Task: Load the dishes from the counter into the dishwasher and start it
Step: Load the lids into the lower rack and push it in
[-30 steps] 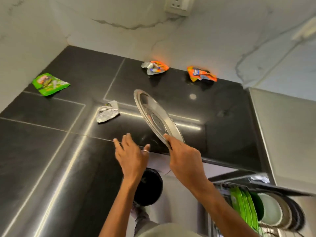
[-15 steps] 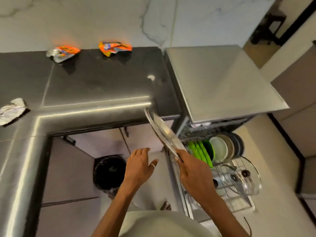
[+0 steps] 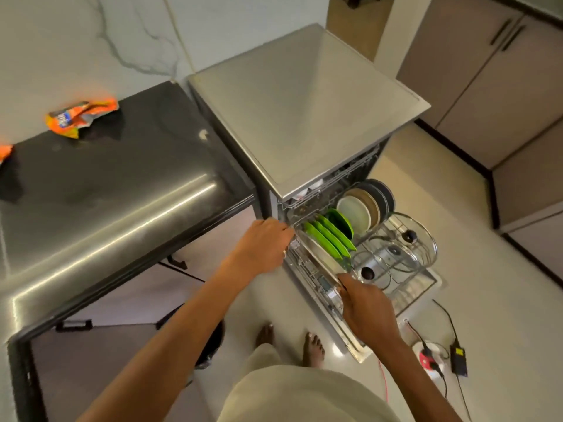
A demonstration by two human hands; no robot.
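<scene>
On my feed the right hand (image 3: pixel 368 312) sits in the lower middle of the frame, its fingers closed on the near rim of the steel plate (image 3: pixel 318 258). The plate stands on edge at the left side of the lower rack (image 3: pixel 408 278), just beside the row of green plates (image 3: pixel 332 236) and tilted the same way. The left hand (image 3: pixel 262 242) is at the centre of the frame, its back toward the camera and its fingertips at the far rim of the plate, by the front corner of the dishwasher (image 3: pixel 304 111). I cannot tell whether those fingers grip anything or merely touch.

The rack is pulled out over the open door. Behind the green plates stand pale plates (image 3: pixel 356 211) and then dark plates (image 3: pixel 384 193), all upright. To the right of them glass lids (image 3: pixel 411 239) with black knobs lean in the wires.

The dark surface (image 3: pixel 106 193) fills the left of the frame and butts against the dishwasher's side. An orange wrapper (image 3: pixel 80 115) lies on it in the upper left, near the marble wall, and a second orange scrap (image 3: pixel 4 150) shows at the left edge.

On the floor at lower right lie a white power strip (image 3: pixel 429 356) and a black adapter (image 3: pixel 458 359) with cables. Bare feet (image 3: pixel 313 348) stand below the dishwasher door.
</scene>
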